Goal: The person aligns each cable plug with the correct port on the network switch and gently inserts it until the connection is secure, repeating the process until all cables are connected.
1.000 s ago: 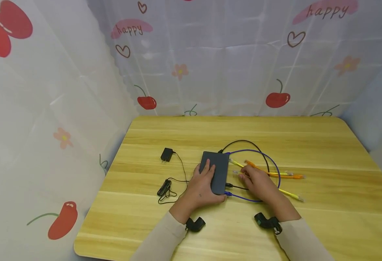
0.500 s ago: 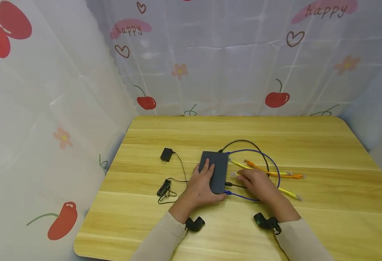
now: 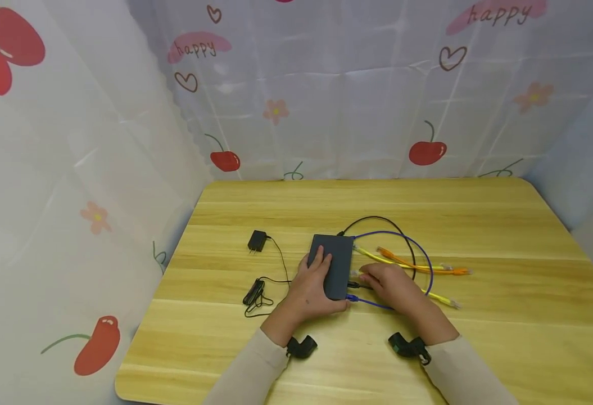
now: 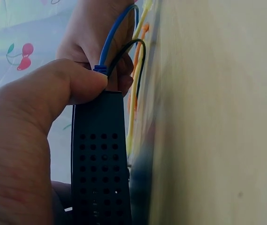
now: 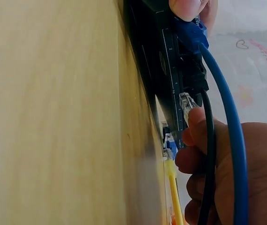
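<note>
A dark flat network switch (image 3: 340, 273) with a row of numbered ports lies on the wooden table. My left hand (image 3: 310, 292) holds it, fingers spread over its top and thumb at the near corner. Between the thumb and fingertip of my right hand (image 3: 393, 286) is the clear plug (image 5: 187, 104) of a yellow network cable (image 3: 440, 298). The right wrist view shows that plug's tip at the port side; how deep it sits cannot be told. Beside it, a black plug (image 5: 195, 78) and a blue plug (image 5: 189, 35) sit in ports.
Another yellow cable (image 3: 397, 262) and an orange cable (image 3: 387, 253) lie right of the switch, under looping blue (image 3: 417, 244) and black cables (image 3: 401, 229). Left of it are a black power adapter (image 3: 257, 241) and its bundled cord (image 3: 253, 292). Printed curtains surround the table (image 3: 478, 225).
My right hand has moved left with the yellow cable, bringing its clear plug up to the port side. The cable's far end has shifted left too. My left hand keeps its place on the switch.
</note>
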A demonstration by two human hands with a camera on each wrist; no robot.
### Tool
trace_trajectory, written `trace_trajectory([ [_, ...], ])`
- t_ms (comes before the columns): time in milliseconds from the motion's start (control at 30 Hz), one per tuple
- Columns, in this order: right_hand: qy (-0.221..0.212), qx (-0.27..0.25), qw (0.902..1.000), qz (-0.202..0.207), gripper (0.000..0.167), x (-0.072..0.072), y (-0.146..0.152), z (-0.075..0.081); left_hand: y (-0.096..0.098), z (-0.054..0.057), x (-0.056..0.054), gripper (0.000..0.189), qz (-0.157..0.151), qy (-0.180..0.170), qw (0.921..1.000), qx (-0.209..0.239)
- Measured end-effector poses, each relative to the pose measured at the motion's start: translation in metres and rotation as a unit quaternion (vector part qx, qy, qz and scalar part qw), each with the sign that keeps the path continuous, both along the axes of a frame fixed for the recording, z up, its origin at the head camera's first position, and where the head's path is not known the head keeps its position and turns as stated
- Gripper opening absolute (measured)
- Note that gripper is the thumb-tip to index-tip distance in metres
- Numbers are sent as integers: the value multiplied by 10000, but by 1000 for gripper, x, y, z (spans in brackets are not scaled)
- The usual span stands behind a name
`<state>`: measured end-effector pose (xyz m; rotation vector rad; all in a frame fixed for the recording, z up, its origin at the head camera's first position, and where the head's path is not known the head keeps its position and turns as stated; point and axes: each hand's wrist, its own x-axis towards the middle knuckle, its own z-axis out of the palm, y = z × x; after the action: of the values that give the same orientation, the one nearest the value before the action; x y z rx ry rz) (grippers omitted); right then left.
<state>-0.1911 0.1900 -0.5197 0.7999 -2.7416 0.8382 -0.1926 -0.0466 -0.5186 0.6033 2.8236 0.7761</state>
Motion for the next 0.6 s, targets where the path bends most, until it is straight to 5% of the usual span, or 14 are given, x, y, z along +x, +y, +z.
trace_trajectory([
  [600,-251,7,9992,-306,12,0,-2,1,-1,2,-1,114,-37,0,10000,11],
])
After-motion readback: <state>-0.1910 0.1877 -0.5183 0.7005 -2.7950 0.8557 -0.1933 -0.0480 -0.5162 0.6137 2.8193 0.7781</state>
